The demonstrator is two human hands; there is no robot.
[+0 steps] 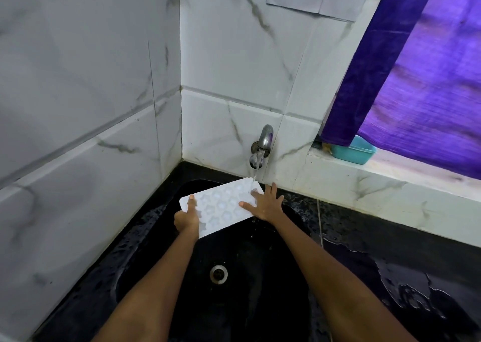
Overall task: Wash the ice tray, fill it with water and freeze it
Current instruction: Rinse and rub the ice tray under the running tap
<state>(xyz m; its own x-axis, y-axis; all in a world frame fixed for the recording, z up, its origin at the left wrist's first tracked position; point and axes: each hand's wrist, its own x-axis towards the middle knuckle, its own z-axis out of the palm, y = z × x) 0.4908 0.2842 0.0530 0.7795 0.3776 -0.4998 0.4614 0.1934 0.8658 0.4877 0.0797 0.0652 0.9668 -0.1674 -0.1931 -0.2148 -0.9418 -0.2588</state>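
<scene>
A white ice tray (221, 206) with several shaped hollows is held level over the black sink (145, 258), under the wall tap (264, 140). Water runs from the tap onto the tray's far right corner. My left hand (187, 218) grips the tray's near left end, thumb lying on top. My right hand (265, 203) rests on the tray's right end with fingers spread and straight, thumb across the top.
The sink drain (218, 274) lies below the tray. A wet black counter (390, 263) runs to the right. A teal tub (354, 150) sits on the white window ledge under a purple curtain (416, 81). Marble tile walls close in left and behind.
</scene>
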